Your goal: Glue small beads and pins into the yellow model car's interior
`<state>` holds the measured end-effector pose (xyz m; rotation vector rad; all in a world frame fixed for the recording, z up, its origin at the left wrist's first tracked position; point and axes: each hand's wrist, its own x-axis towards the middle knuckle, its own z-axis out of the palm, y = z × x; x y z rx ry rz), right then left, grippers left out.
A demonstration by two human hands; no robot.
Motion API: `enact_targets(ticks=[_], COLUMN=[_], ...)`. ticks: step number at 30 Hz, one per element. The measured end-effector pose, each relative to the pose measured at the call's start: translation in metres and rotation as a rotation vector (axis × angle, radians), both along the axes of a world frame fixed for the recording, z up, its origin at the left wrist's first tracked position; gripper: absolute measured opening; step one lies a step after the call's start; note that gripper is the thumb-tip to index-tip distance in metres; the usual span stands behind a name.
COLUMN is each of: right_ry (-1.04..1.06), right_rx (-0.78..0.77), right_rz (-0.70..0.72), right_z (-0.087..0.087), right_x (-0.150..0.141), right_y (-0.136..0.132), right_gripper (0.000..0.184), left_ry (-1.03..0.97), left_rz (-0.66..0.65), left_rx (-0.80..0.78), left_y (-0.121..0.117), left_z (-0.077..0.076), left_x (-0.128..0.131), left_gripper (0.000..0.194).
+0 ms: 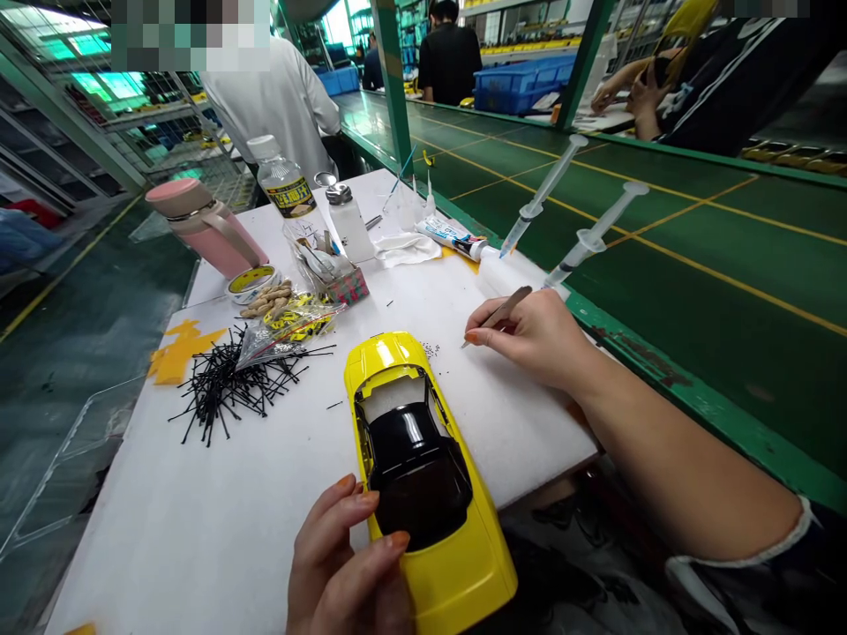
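Observation:
A yellow model car (456,564) with a black cabin lies on the white work mat (198,529) in front of me. My left hand (344,564) grips the car's left side, fingers curled against its roof. Further right, my right hand (535,331) pinches a pair of tweezers (499,313), whose tip points down at a scatter of tiny black specks (431,350) just beyond the car's hood.
A heap of thin black rods (225,388) and a plastic bag lie at left. Behind are a pink flask (205,225), a water bottle (284,185), a dispenser bottle, a glue tube (450,236) and two syringes (543,194). A green conveyor runs at right; other people work beyond.

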<state>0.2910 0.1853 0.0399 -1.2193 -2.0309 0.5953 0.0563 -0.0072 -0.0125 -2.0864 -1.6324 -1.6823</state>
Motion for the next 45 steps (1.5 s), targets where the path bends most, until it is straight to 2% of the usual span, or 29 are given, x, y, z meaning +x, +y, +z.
enact_targets(ticks=[11,19,26,32,34,36,40,45], right_ry=[-0.030,-0.032,-0.044,-0.046,-0.038,-0.030,-0.006,-0.021], right_rx=[-0.029,-0.017,-0.016,-0.021,-0.018,-0.022,-0.034,-0.052], right_rz=[-0.039,-0.035,-0.037,-0.012,-0.008,0.004,0.034,0.098], right_z=[0.000,-0.001,-0.003,-0.002,-0.002,-0.001,-0.001,0.000], right_x=[0.000,-0.002,-0.002,-0.002,-0.002,-0.002,-0.002,-0.002], right_y=[0.002,0.001,0.002,0.002,0.002,0.001,0.001,0.001], right_gripper=[0.013,0.015,0.014,0.013,0.014,0.014,0.013,0.008], left_ry=[-0.049,0.043,0.070,-0.019,0.005,0.025,-0.033,0.007], left_rz=[0.026,-0.077,-0.074,0.009,-0.013,-0.035,0.024,-0.046], left_rx=[0.028,-0.030,-0.037,-0.002,-0.022,-0.042,-0.007,-0.044], left_y=[0.001,-0.001,0.000,0.000,-0.001,-0.001,-0.001,-0.001], left_z=[-0.002,0.002,0.002,0.000,0.000,0.001,0.002,0.004], left_x=[0.005,-0.007,-0.008,-0.003,-0.003,-0.002,0.001,-0.001], left_gripper=[0.016,0.024,0.027,0.012,0.010,0.010,0.014,0.018])
